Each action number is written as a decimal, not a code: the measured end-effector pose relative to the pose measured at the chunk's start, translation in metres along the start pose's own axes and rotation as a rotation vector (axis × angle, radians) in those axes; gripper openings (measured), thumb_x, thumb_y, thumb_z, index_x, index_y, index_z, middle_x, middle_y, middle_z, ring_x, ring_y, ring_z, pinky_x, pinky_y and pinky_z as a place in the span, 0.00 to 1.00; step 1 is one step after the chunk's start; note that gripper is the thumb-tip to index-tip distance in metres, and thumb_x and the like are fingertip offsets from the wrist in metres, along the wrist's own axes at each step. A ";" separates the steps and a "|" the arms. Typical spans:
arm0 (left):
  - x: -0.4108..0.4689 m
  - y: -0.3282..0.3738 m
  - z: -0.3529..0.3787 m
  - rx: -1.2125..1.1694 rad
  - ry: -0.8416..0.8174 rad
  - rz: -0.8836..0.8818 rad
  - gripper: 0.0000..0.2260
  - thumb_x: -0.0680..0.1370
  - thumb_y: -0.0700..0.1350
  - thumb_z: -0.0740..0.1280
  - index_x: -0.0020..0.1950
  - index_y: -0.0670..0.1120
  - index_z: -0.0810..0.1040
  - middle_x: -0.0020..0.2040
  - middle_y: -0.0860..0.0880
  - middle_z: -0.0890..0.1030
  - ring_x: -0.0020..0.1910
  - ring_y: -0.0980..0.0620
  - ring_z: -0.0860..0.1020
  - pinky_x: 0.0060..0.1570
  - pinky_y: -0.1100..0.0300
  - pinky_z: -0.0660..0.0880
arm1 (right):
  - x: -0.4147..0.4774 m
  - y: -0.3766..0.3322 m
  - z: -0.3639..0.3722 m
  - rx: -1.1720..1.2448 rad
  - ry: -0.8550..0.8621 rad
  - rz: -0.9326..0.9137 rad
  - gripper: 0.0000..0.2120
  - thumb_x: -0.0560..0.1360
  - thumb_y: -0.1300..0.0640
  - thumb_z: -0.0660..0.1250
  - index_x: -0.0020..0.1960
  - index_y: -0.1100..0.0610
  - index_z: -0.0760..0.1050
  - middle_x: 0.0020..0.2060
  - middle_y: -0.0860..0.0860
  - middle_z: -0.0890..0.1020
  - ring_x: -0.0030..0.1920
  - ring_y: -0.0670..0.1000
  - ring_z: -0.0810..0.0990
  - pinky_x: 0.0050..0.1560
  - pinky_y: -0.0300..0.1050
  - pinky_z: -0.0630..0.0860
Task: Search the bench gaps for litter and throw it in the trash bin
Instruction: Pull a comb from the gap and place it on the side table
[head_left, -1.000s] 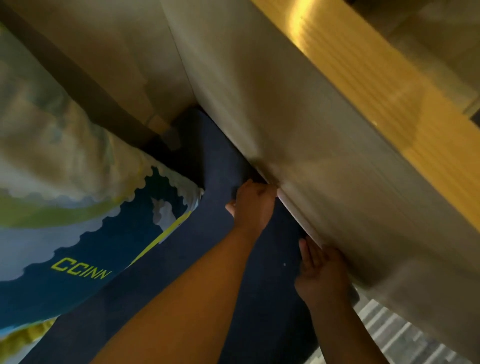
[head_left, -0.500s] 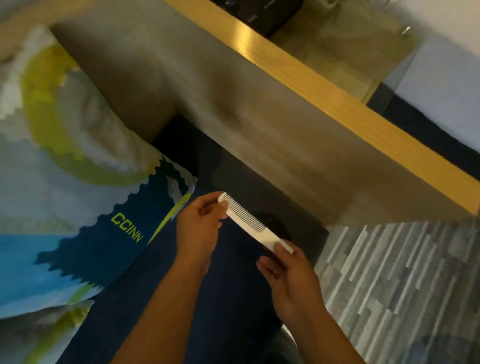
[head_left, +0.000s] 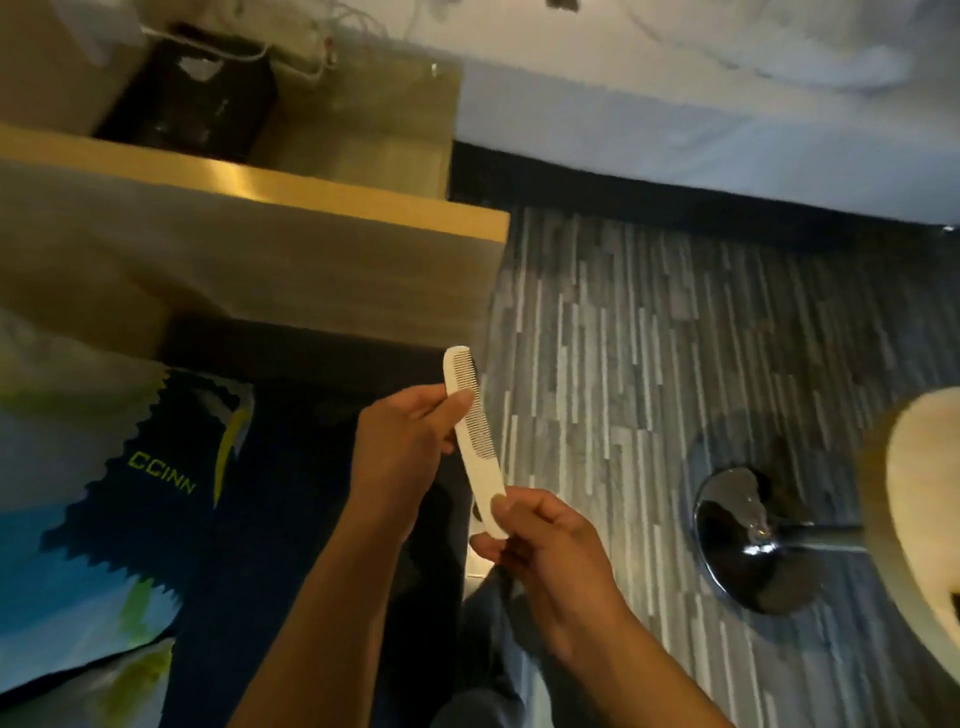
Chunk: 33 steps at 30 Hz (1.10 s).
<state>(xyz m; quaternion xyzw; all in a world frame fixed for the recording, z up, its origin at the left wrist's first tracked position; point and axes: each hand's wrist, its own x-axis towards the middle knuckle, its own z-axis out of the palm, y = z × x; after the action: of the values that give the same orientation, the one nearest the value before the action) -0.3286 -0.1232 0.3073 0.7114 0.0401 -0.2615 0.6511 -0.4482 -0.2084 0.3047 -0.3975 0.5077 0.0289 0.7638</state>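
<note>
**White comb held between both hands, clear of the bench gap**

A thin white comb (head_left: 475, 441) was held in the air between both hands, above the edge of the dark blue bench cushion (head_left: 291, 493) and the striped carpet (head_left: 649, 364); the left hand (head_left: 400, 457) pinched the toothed upper part between thumb and fingers, while the right hand (head_left: 550, 551) pinched the plain handle end, its fingers closed on it. It looked light, stiff and smooth, likely plastic; the fine teeth seemed the weakest part, so the solid handle or spine was judged the safer place to hold. Half a second earlier the comb lay more nearly level, just in front of the wooden panel (head_left: 260, 270); it had since been tipped nearly upright, and the view had swung right, bringing in a chrome stool base (head_left: 748, 540). No trash bin could be identified with confidence.
</note>
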 end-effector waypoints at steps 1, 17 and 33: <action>-0.013 0.008 0.019 0.030 -0.081 0.017 0.03 0.75 0.45 0.69 0.46 0.50 0.82 0.41 0.52 0.85 0.40 0.58 0.83 0.33 0.70 0.76 | -0.013 -0.010 -0.014 0.038 0.009 -0.014 0.05 0.72 0.64 0.69 0.46 0.65 0.79 0.45 0.58 0.86 0.37 0.57 0.85 0.36 0.41 0.81; -0.150 0.006 0.288 0.354 -0.890 0.103 0.20 0.78 0.39 0.63 0.41 0.65 0.82 0.34 0.60 0.83 0.32 0.63 0.77 0.33 0.67 0.74 | -0.098 -0.101 -0.301 0.254 0.523 -0.447 0.07 0.76 0.57 0.64 0.48 0.58 0.80 0.38 0.56 0.85 0.34 0.51 0.81 0.37 0.43 0.78; -0.144 -0.065 0.562 0.650 -0.751 0.236 0.06 0.77 0.42 0.65 0.48 0.47 0.83 0.27 0.54 0.77 0.25 0.59 0.75 0.25 0.73 0.68 | -0.022 -0.190 -0.587 0.258 0.637 -0.311 0.07 0.73 0.69 0.65 0.51 0.66 0.77 0.36 0.55 0.78 0.33 0.53 0.79 0.40 0.44 0.81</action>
<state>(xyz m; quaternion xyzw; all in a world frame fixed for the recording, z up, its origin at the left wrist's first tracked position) -0.6580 -0.6047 0.3006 0.7340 -0.3607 -0.4225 0.3907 -0.8155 -0.7037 0.3335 -0.3595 0.6528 -0.2766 0.6067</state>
